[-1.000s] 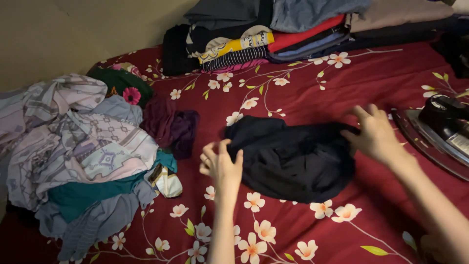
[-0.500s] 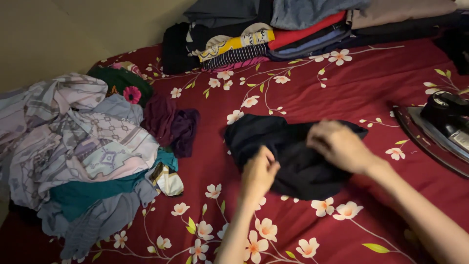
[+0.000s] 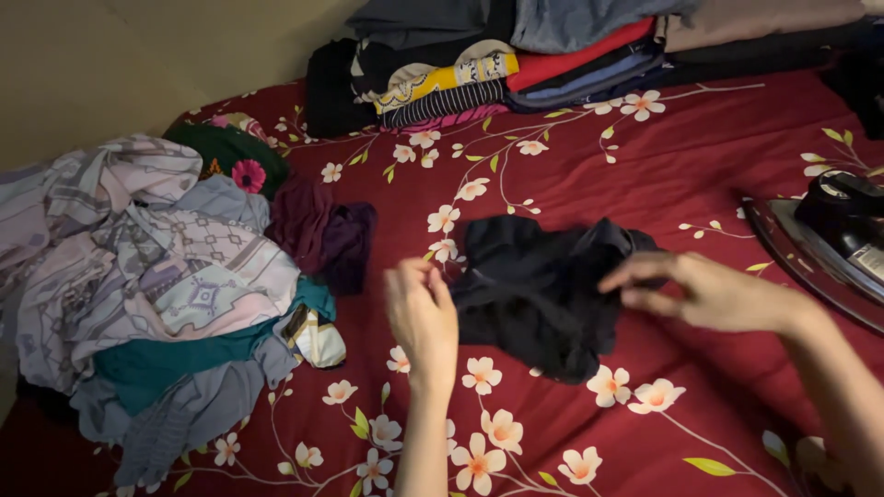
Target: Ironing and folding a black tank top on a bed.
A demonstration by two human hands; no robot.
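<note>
Nearest the camera, the left hand [image 3: 422,313] is hovering edge-on over the red flowered bedspread [image 3: 700,175], fingers loosely together and holding nothing, just beside the left edge of the black garment [image 3: 539,290]. The right hand [image 3: 709,293] is reaching in from the right, its fingers pinching the garment's upper right edge. The garment is lying crumpled at the middle of the bed; it is looking light, soft and floppy, so an edge or corner seems the place to take hold, since the cloth will sag wherever it is unsupported. To the left, a heap of unfolded clothes [image 3: 157,285] is sprawling. An iron [image 3: 843,235] is resting at the right. Farthest off, a stack of folded clothes [image 3: 516,64] is lining the wall.
</note>
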